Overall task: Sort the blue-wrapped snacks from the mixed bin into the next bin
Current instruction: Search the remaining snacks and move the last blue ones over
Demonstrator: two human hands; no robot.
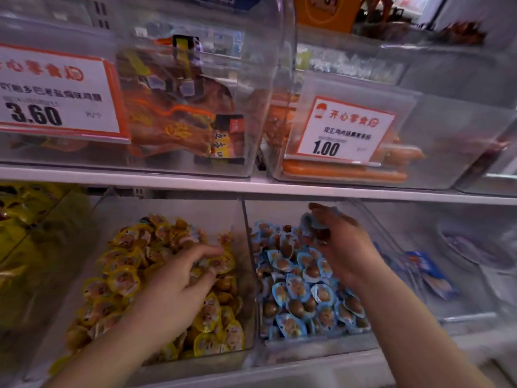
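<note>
Two clear bins sit side by side on the lower shelf. The left bin (246,275) holds a heap of yellow-wrapped snacks (126,278). The right bin (316,348) holds a heap of blue-wrapped snacks (296,292). My left hand (179,289) reaches into the yellow pile, its fingers spread and curled down among the packets near the bin's right side. My right hand (341,247) hangs over the back of the blue pile and grips a few blue-wrapped snacks (313,222) in curled fingers.
A white shelf edge (251,186) runs just above both bins. Above it stand clear bins of orange packets (179,107) and sausages (344,172) with price tags. Yellow bags (19,219) lie at the left, and another clear bin with blue packs (430,273) stands at the right.
</note>
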